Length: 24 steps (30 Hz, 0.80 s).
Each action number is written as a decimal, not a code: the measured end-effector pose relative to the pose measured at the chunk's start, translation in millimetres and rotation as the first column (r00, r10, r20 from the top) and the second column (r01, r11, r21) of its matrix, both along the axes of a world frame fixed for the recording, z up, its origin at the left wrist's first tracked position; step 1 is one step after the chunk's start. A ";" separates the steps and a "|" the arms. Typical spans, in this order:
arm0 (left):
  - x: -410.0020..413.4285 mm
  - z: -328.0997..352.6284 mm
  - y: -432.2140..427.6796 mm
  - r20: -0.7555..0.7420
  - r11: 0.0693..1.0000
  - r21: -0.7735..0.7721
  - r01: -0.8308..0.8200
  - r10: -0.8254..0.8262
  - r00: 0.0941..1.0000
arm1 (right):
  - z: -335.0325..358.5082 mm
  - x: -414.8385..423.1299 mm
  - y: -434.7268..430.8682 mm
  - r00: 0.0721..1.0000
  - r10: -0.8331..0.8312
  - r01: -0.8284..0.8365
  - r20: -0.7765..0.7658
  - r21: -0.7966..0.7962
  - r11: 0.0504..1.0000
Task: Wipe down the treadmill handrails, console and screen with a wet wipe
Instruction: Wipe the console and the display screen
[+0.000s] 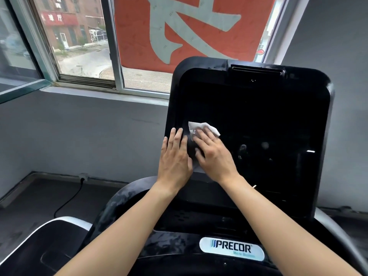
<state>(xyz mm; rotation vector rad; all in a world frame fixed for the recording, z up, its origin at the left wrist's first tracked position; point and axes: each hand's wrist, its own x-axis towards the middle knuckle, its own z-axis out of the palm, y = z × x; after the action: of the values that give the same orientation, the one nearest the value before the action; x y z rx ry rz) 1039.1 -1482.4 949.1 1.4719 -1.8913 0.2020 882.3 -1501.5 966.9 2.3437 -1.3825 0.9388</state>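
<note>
The treadmill's big black screen (258, 120) stands tilted in front of me, dark and glossy. My right hand (214, 154) lies flat on its lower left part, pressing a white wet wipe (199, 127) against the glass; the wipe sticks out past my fingertips. My left hand (175, 156) rests flat, fingers together, on the screen's left frame, right beside the right hand. Below the screen is the black console (199, 218) with a white PRECOR badge (232, 249). A dusty curved handrail (111, 208) bends down at the left.
A window (83, 46) with a red banner (189, 26) outside fills the wall behind the screen. A grey wall runs below the sill. On the floor at the left a black cable (69, 200) leads to a socket. A black and white treadmill part (39, 236) sits at the lower left.
</note>
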 end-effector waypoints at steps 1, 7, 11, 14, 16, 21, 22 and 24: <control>-0.9 1.5 -1.1 0.009 1.000 -0.004 0.005 -0.005 1.000 | 3.8 -5.8 -4.3 0.999 -0.026 0.026 0.034 -0.015 1.000; -4.7 6.1 -8.1 0.029 1.000 0.010 0.006 -0.006 1.000 | 29.0 -8.2 -24.5 0.853 -0.270 0.283 0.447 0.037 0.958; -11.2 5.7 -10.4 0.020 1.000 0.006 0.005 -0.005 1.000 | 24.2 13.0 -22.9 0.955 -0.159 0.162 0.251 0.010 0.987; -13.6 6.4 -12.6 -0.019 1.000 0.016 0.000 0.000 1.000 | 19.2 -1.9 -26.2 0.998 -0.035 0.029 -0.060 -0.084 0.996; -13.3 6.3 -12.9 -0.022 1.000 0.016 -0.002 0.002 1.000 | 24.4 -20.5 -33.9 0.992 -0.050 0.033 -0.113 -0.145 0.989; -9.9 2.8 -13.5 -0.025 1.000 0.002 0.023 -0.023 0.999 | 29.0 -20.3 -36.2 0.972 -0.196 0.212 0.129 -0.126 0.969; -9.4 2.5 -14.0 -0.036 1.000 0.004 0.025 -0.025 0.999 | 25.0 -16.4 -33.7 0.974 -0.184 0.199 0.131 -0.110 0.974; -8.3 1.5 -14.3 -0.055 0.999 0.007 0.033 -0.032 0.998 | 12.9 -13.1 -24.4 0.992 -0.113 0.119 0.064 -0.094 0.988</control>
<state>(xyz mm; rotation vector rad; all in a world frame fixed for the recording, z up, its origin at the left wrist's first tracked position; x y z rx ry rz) 1030.8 -1496.6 950.6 1.4368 -1.8725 0.1373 869.2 -1525.8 979.8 2.1561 -1.4440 1.0235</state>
